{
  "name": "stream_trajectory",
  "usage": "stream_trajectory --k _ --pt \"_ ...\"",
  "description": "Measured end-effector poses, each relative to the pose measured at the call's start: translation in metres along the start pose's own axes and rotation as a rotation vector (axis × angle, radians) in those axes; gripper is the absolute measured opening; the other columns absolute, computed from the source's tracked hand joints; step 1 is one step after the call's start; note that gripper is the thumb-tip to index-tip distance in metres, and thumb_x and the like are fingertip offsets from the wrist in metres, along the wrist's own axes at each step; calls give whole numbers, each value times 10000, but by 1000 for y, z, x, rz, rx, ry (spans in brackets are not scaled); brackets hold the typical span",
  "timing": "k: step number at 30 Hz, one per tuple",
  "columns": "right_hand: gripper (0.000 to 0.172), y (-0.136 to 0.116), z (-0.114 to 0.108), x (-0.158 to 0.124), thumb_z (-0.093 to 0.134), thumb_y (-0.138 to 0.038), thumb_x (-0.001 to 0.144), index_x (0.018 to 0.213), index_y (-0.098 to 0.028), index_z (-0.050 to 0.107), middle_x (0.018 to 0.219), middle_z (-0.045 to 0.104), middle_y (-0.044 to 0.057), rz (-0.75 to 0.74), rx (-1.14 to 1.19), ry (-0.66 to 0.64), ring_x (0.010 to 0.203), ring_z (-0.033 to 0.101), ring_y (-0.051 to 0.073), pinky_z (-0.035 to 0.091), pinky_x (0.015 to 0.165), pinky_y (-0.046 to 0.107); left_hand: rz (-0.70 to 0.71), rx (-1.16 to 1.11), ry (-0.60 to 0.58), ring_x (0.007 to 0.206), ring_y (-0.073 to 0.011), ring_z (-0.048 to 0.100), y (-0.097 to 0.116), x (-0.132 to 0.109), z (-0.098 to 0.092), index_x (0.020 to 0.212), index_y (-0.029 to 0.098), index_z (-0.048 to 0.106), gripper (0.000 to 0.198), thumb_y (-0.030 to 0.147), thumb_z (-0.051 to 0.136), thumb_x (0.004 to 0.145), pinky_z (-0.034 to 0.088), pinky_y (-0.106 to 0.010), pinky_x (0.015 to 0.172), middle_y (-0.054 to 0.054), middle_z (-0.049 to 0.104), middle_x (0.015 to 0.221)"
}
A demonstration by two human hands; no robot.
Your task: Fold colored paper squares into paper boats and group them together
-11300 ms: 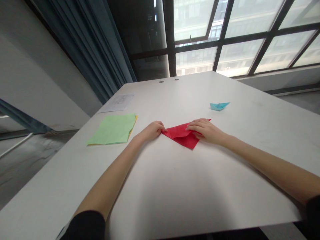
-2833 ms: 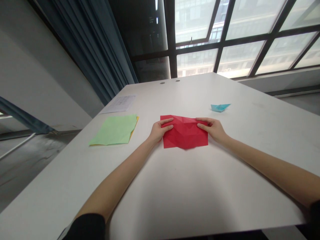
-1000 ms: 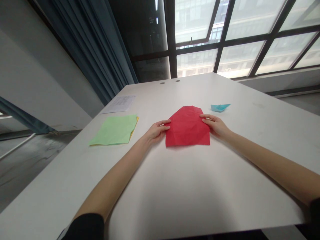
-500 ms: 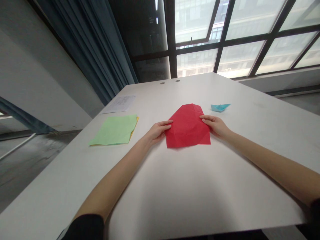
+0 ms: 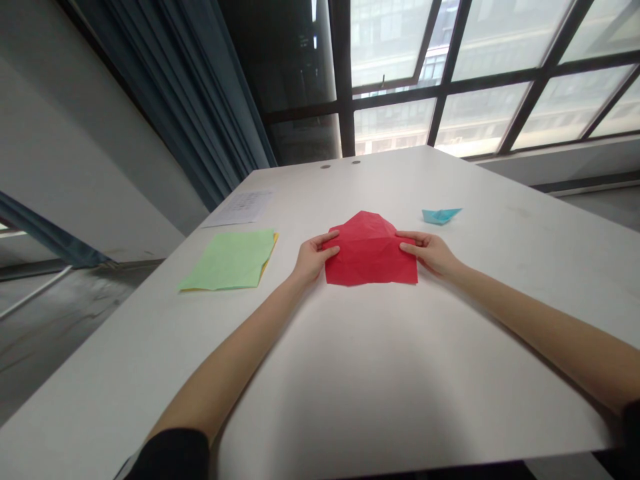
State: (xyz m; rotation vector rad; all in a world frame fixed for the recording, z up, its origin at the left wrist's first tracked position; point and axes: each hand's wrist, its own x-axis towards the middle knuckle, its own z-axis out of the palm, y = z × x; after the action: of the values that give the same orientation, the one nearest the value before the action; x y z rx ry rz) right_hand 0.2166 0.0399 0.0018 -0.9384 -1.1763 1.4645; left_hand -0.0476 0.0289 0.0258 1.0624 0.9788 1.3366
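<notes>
A creased sheet of red paper (image 5: 370,257) is held between my two hands above the middle of the white table (image 5: 370,373). Its upper part bends back into a peak, with a crease running across below it. My left hand (image 5: 314,257) pinches the left edge between thumb and fingers. On the opposite edge my right hand (image 5: 431,252) grips in the same way, thumb on the near face. Behind the right hand rests a small folded blue paper boat (image 5: 442,216). Parts of the fingers are hidden behind the red sheet.
To the left lies a stack of coloured paper, light green paper (image 5: 230,259) on top and yellow paper (image 5: 273,248) showing at the side. Beyond it is a white printed sheet (image 5: 241,208). Two round inserts (image 5: 325,167) sit near the table's far edge, before the windows.
The red paper's outline has become shorter and wider, its top now bent along a crosswise crease. My left hand has shifted slightly up. The paper stack and blue boat have stayed put.
</notes>
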Motion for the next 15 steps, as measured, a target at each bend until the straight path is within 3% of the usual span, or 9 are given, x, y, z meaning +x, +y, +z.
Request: stream_trajectory --k 7,15 --pt "396 1 3 -1 778 -302 582 953 -205 677 917 709 61 -39 -22 27 809 652 192 518 783 362 -30 41 -23 713 -171 631 -4 -3 2 958 137 689 475 180 798 498 498 -354 776 -83 700 814" --pt "316 -4 11 -4 771 -325 578 860 -199 702 793 713 34 -146 -128 130 713 637 170 508 716 330 83 9 88 741 -164 618 -2 -1 5 877 146 707 380 198 789 510 489 -324 764 -71 700 840"
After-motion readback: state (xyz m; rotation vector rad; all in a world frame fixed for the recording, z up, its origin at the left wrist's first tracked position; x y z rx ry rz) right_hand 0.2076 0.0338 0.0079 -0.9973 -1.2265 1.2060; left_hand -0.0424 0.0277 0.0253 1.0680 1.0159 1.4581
